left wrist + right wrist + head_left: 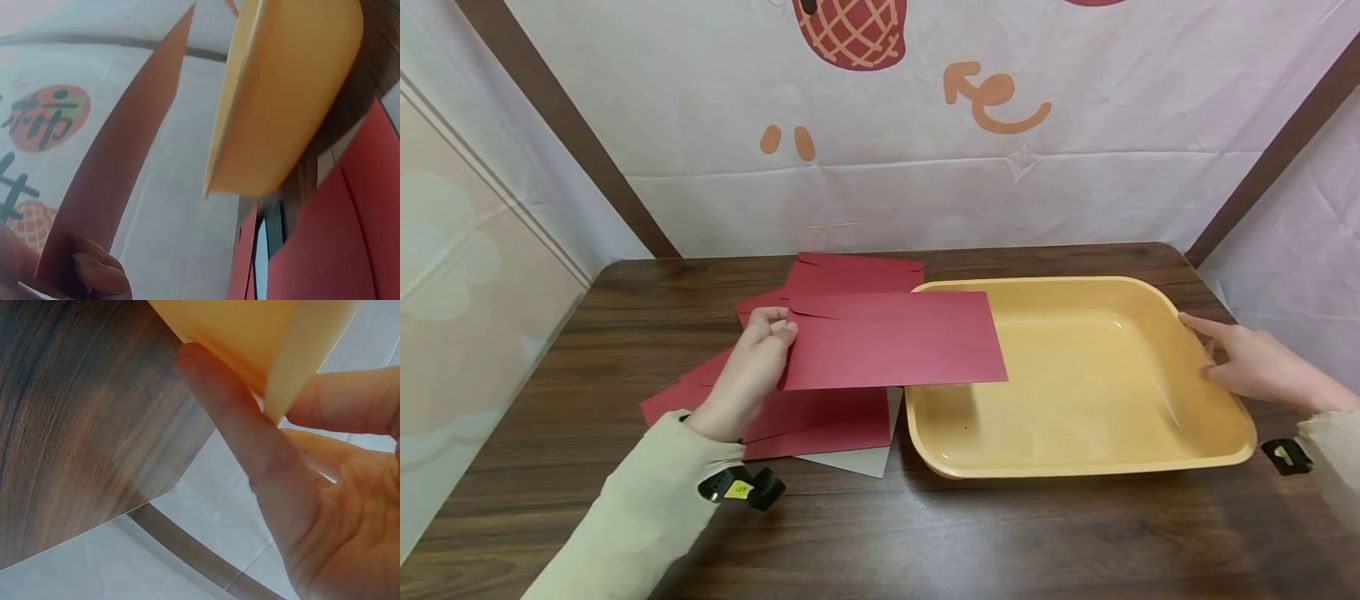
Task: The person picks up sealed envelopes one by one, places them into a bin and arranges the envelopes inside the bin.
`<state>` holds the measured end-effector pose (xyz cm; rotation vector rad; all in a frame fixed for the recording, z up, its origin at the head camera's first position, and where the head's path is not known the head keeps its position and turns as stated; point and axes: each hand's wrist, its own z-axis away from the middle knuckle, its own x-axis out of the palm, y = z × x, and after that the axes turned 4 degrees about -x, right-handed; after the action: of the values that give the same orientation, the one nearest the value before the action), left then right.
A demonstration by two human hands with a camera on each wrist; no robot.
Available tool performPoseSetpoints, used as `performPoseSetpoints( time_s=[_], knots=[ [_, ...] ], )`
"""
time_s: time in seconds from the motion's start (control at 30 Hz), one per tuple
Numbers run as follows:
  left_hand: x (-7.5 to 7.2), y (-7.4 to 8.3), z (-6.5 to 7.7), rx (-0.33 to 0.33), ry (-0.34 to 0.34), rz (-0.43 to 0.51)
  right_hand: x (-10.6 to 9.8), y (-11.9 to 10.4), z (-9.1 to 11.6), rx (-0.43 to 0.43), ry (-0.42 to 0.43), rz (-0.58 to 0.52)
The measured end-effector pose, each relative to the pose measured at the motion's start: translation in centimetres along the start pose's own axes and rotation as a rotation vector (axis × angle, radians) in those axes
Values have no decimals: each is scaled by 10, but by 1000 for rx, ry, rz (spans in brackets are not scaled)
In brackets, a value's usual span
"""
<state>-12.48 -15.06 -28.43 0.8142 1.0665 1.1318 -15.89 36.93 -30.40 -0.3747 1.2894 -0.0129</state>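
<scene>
My left hand [752,367] pinches a red paper envelope [895,342] by its left end, with the thumb on top. The envelope is held level above the table, and its right end overhangs the left rim of a yellow plastic tray [1075,383]. In the left wrist view the envelope [119,150] shows edge-on, raised off the pile. At the tray's right side my right hand [1255,358] grips the rim. The right wrist view shows the tray wall [250,331] between its fingers. Nothing lies in the visible part of the tray.
More red envelopes [827,421] lie fanned out left of the tray, with others [857,271] behind the held one. A pale grey-white sheet [868,461] sticks out from under the front ones. The dark wooden table [865,542] ends at a printed cloth backdrop [715,200].
</scene>
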Motion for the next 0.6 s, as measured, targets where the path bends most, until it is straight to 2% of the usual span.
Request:
performPoseSetpoints(
  time_s=[0.47,0.6],
  knots=[
    [46,1,-12,31,-71,15,1,1,0,13,-3,5],
    [57,2,-15,43,-91,-34,0,0,-1,6,-2,4]
  ],
)
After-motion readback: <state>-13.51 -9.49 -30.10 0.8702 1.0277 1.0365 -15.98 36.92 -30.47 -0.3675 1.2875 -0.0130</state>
